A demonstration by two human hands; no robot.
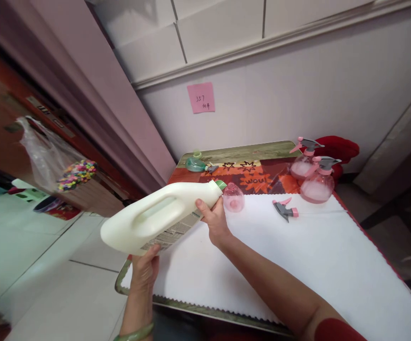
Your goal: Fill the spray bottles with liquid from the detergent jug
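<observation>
Both my hands support a large cream-white jug, tipped nearly on its side with its green spout pointing right. My left hand grips it near the base from below. Around the neck, my right hand is closed. The spout is close to the mouth of an open pink spray bottle standing on the white cloth; whether they touch I cannot tell, nor can I see liquid flowing. Right of that bottle lies a loose grey and pink spray head.
Two pink spray bottles with heads on, one in front, hold whitish liquid at the right. A green bottle stands at the back left beside a grey spray head. The white cloth covers most of the table; a wall rises behind.
</observation>
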